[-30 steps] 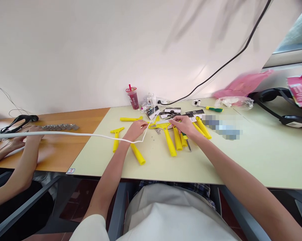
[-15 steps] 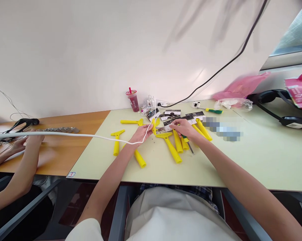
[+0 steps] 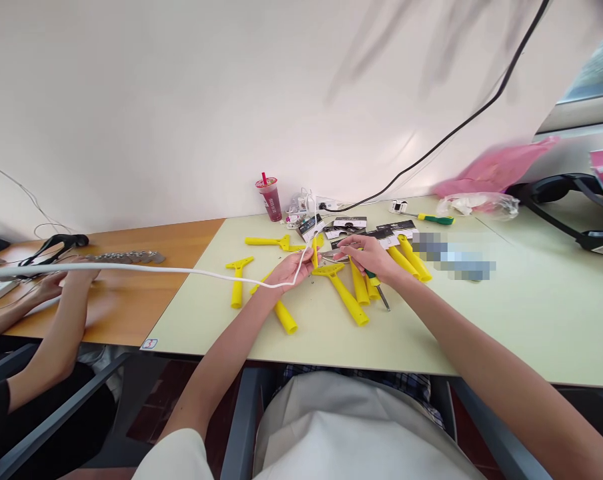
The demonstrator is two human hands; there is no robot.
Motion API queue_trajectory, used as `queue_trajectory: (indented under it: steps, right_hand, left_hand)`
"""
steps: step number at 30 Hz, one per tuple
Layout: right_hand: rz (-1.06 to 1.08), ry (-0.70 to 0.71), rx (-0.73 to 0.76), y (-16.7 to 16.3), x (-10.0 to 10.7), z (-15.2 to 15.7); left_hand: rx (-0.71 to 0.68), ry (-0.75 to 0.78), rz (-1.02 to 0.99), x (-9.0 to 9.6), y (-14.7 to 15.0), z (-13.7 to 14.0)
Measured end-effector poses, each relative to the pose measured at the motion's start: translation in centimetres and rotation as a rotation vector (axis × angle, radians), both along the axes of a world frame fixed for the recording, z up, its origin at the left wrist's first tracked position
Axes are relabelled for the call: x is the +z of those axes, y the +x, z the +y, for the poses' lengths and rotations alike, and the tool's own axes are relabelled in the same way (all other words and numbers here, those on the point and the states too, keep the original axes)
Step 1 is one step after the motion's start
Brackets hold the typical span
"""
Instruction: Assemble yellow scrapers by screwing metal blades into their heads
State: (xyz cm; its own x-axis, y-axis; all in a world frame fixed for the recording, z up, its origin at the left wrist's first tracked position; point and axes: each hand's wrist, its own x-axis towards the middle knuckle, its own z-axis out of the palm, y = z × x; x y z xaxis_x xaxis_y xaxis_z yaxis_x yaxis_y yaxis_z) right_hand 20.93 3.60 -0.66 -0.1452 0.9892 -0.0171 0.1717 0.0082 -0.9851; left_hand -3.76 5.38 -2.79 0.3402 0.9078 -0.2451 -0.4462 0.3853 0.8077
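My left hand (image 3: 292, 269) is closed on a yellow plastic scraper part (image 3: 315, 253), held upright at its fingertips. My right hand (image 3: 370, 257) has a screwdriver (image 3: 376, 284) tucked under its palm, its green and yellow handle partly hidden and the metal shaft pointing down toward me. Its thumb and forefinger meet near a thin metal blade (image 3: 328, 255) between the hands; whether they grip it I cannot tell. Below the hands lies a yellow scraper (image 3: 348, 297). More yellow scrapers (image 3: 238, 283) lie to the left and right.
Black-and-white cards (image 3: 350, 223) lie behind my hands. At the wall stand a drink cup (image 3: 270, 200) and a power strip (image 3: 326, 203). A second screwdriver (image 3: 435, 219) rests on the right. A white cable (image 3: 221, 273) crosses before my left hand. A co-worker's arm (image 3: 64, 320) is at left.
The whole view has shifted slightly, so things appear a little farther right. Both hands stay close together with the same yellow part and screwdriver.
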Motion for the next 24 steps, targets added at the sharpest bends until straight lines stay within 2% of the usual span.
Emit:
queue_trajectory:
  steps: [5, 11, 17, 24]
  right_hand:
    - [0.003, -0.014, -0.002, -0.4, 0.1, -0.4]
    - [0.013, 0.009, 0.018, -0.8, 0.1, -0.6]
    - [-0.060, 0.079, 0.068, -1.2, -0.2, -1.1]
    - [-0.096, 0.129, 0.013, -1.6, 0.2, -1.8]
  left_hand:
    - [0.023, 0.013, -0.049, 0.1, 0.1, -0.3]
    - [0.028, 0.040, -0.002, -0.7, 0.2, 0.0]
    - [-0.078, 0.228, 0.189, -1.1, 1.0, -0.7]
    - [-0.127, 0.400, 0.475, 0.3, 2.1, -2.9]
